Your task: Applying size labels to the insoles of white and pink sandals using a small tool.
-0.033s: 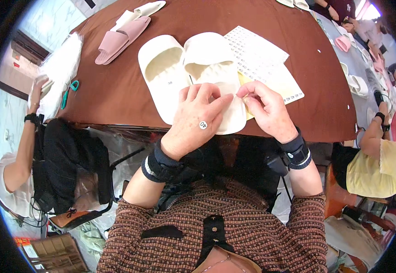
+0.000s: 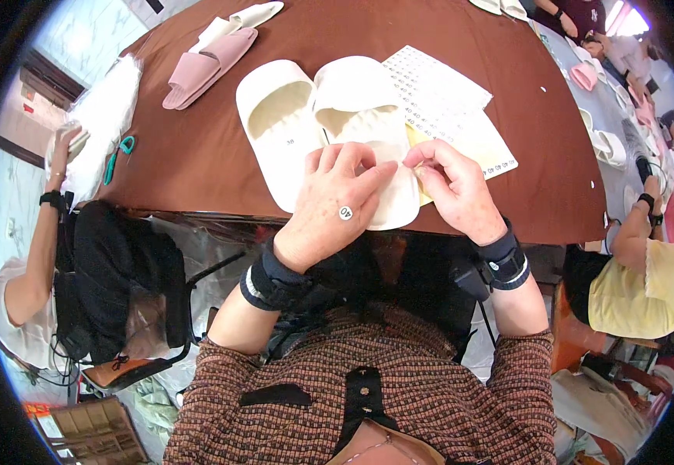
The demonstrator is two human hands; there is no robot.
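A pair of white slide slippers stands before me on the brown-covered table [image 2: 546, 194]: a left slipper [image 2: 268, 132] with a small dark mark on its footbed and a right slipper [image 2: 391, 205]. Across the right one lies my left hand [image 2: 335, 195], fingers curled and thumb stretched along the footbed; a round white sticker is on the back of this hand. My right hand [image 2: 461, 186] pinches thumb and forefinger together at the slipper's right edge, close to the left thumb. Whatever is between the fingertips is too small to make out. White printed sticker sheets [image 2: 437, 77] and a yellowish sheet [image 2: 476, 147] lie beside it.
Pink slippers [image 2: 209, 66] and a white pair [image 2: 236, 23] lie at the far left. Teal-handled scissors [image 2: 120, 159] rest near clear plastic bags [image 2: 104, 108] at the left edge. Co-workers sit on both sides; more slippers [image 2: 608, 147] lie on a table at right.
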